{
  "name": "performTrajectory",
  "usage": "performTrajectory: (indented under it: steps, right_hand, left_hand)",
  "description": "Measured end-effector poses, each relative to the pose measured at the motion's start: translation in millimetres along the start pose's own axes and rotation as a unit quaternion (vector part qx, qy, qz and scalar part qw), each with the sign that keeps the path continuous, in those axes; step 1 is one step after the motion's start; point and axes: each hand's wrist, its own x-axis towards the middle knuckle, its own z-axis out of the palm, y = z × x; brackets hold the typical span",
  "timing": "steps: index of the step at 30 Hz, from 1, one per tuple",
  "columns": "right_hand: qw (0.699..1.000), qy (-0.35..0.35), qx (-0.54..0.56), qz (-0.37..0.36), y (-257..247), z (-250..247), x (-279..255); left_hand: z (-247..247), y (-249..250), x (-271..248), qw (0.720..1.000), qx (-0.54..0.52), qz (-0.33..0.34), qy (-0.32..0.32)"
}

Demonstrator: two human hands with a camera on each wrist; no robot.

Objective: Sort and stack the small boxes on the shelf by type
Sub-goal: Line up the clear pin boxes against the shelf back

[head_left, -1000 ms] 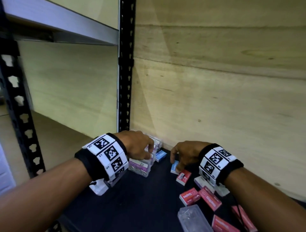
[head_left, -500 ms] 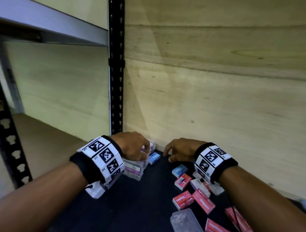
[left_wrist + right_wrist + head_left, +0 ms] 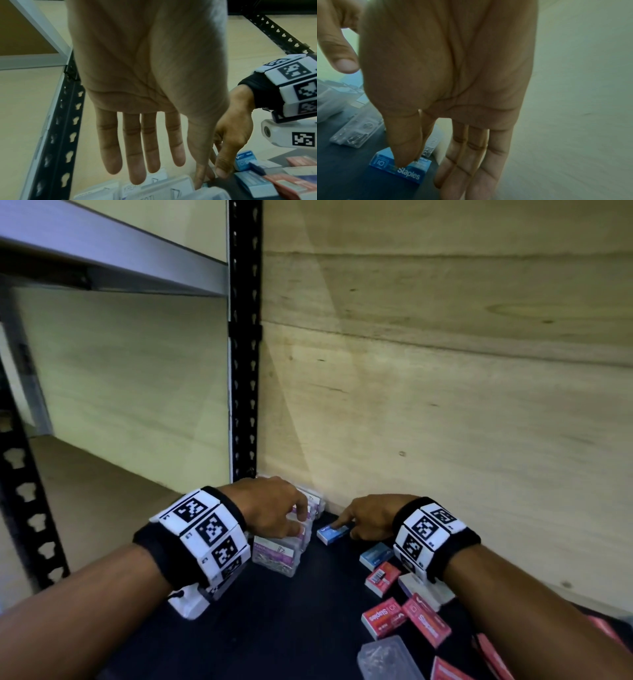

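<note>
Clear boxes with purple labels are stacked at the shelf's back left corner. My left hand rests on top of them, and in the left wrist view its fingers hang straight over the clear boxes. Just to their right lies a blue staples box near the back wall. My right hand pinches it, index finger at its far edge. In the right wrist view the thumb sits on the near top edge of the blue staples box and the other fingers are straight.
On the black shelf surface lie a second blue box, red staples boxes, a white box and a clear case. The plywood wall and a black upright post close off the back.
My right hand left one blue box on the shelf and reached back-left to the blue box by the wall, now pinching it. The left hand stayed on the clear stack.
</note>
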Motion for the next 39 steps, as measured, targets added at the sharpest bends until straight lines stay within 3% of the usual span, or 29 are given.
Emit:
performTrajectory:
  steps: [7,18,22,30,34,39]
  right_hand:
    - [0.998,0.012,0.029,0.050,17.5,10.1,-24.9]
    - [0.989,0.014,0.083,0.118,41.3,22.9,-100.5]
    - [0.985,0.000,0.110,0.134,39.8,31.6,-132.9]
    - [0.972,-0.063,0.173,0.149,14.1,58.3,-191.0]
    - [0.970,-0.106,0.147,0.163,2.0,71.5,-205.8]
    - [0.973,-0.103,0.111,0.176,-5.4,84.5,-217.4]
  left_hand:
    - [0.2,29.8,5.2,0.998,-0.032,0.059,0.014]
    - [-0.1,83.7,-16.9,0.980,-0.081,0.171,-0.069]
    - [4.7,106.7,-29.6,0.971,-0.041,0.214,-0.099]
    - [19.2,135.3,-40.7,0.958,0.042,0.245,-0.141]
    - [24.8,140.0,-41.3,0.956,0.039,0.256,-0.135]
    - [29.8,140.8,-41.2,0.957,0.023,0.258,-0.129]
